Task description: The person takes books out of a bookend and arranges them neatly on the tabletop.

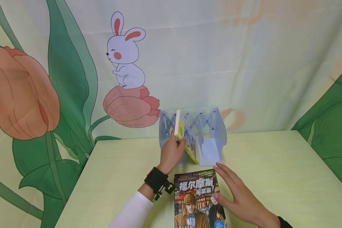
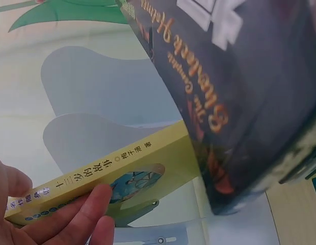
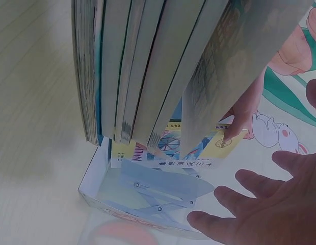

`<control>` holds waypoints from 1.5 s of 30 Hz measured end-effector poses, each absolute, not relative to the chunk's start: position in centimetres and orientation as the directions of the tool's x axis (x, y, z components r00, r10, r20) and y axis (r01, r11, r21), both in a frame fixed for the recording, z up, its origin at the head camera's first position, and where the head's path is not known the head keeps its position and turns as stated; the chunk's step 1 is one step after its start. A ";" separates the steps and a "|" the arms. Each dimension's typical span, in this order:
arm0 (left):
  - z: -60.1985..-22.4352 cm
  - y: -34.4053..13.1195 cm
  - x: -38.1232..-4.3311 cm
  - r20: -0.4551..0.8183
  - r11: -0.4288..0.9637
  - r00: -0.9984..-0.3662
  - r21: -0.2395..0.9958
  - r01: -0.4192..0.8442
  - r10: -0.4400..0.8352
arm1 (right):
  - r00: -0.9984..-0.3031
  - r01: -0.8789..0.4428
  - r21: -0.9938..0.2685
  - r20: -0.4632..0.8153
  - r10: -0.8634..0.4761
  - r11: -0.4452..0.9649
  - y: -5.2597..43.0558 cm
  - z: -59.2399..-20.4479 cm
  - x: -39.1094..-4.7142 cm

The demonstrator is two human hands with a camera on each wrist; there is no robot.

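Note:
My left hand (image 1: 172,152) grips a yellow-spined book (image 1: 188,141) by its near upper end, thumb on one side and fingers on the other. That book stands tilted in the pale blue expandable book rack (image 1: 212,151). In the left wrist view the fingers (image 2: 71,222) lie along the cover beside the spine. Nearer to me lies a stack of several books (image 3: 148,66), topped by a dark Sherlock Holmes book (image 1: 196,202) with a man in a checked cap. Just right of this stack, my right hand (image 1: 242,199) has its fingers extended and holds nothing.
The light yellow-green table (image 1: 273,171) extends to both sides of the rack and the books. Behind it hangs a cloth backdrop (image 1: 199,63) printed with tulips and a white rabbit, close to the rack's back. The rack's right-hand compartment stands beside the tilted book.

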State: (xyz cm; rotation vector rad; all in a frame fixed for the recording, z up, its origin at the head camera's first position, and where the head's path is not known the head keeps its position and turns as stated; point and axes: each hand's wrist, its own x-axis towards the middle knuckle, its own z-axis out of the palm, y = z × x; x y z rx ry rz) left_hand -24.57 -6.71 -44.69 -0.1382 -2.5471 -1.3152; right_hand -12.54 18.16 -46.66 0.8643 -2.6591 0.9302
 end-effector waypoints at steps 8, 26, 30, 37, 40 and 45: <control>-44.7 -6.8 -24.4 0.296 0.555 -0.955 0.800 0.229 -0.032 | -0.816 -0.577 -0.516 0.352 -0.458 0.633 18.2 -46.5 -12.4; -43.5 -6.7 -23.8 0.354 0.559 -0.934 0.782 0.275 -0.036 | -0.811 -0.584 -0.511 0.351 -0.467 0.631 18.2 -46.1 -12.5; -43.0 -6.7 -23.7 0.360 0.560 -0.932 0.781 0.277 -0.041 | -0.809 -0.588 -0.506 0.360 -0.465 0.631 18.2 -46.2 -12.5; -42.4 -6.6 -23.5 0.382 0.554 -0.923 0.777 0.298 -0.040 | -0.809 -0.588 -0.506 0.359 -0.465 0.631 18.2 -46.1 -12.5; -42.2 -6.7 -23.3 0.390 0.555 -0.920 0.774 0.304 -0.041 | -0.809 -0.588 -0.510 0.360 -0.466 0.627 18.1 -45.9 -12.5; -41.8 -6.8 -23.0 0.398 0.557 -0.917 0.770 0.311 -0.039 | -0.809 -0.588 -0.514 0.360 -0.465 0.624 18.1 -45.8 -12.5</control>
